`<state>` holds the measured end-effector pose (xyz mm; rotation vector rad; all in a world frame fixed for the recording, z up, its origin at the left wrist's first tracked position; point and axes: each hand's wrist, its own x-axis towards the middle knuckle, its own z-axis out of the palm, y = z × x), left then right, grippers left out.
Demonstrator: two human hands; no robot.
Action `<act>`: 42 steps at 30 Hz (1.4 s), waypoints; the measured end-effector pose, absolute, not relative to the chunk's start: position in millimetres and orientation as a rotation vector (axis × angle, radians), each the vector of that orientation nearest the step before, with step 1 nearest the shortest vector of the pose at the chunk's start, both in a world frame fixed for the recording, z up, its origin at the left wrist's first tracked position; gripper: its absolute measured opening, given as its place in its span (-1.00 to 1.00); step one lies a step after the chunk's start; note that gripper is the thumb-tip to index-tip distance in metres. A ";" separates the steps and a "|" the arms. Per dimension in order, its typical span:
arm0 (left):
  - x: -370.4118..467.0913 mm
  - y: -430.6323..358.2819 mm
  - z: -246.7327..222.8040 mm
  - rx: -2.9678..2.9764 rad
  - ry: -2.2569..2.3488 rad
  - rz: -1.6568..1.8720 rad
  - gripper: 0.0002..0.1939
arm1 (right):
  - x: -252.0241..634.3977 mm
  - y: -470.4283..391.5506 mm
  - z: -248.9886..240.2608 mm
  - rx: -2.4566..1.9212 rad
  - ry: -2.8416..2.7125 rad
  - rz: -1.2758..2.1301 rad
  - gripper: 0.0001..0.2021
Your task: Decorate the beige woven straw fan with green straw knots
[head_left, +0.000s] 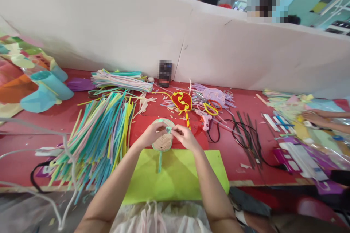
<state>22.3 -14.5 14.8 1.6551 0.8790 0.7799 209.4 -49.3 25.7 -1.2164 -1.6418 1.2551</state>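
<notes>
Both hands meet over a round beige fan-like piece [162, 142] with a mint green rim and a green stem pointing toward me. My left hand [153, 133] pinches one side of a small mint green piece [168, 129], and my right hand [184, 135] pinches its other side. The beige piece lies below them, over a red sheet and the edge of a yellow-green sheet [177, 182]. Just beyond my right hand sits a red and yellow decorated piece [182, 101] with a yellow twisted handle.
A big pile of pipe cleaners [95, 138] lies at left. Scissors [210, 107], a pink glue gun [204, 119] and black cable are at right. A phone-like object [165, 74] leans on the white partition [123, 29]. Another person's hands [314, 117] are far right.
</notes>
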 end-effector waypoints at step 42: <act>24.1 -19.2 13.5 2.094 1.025 0.781 -0.87 | 190.8 -39.5 8.3 -1.484 -1.584 0.972 -0.77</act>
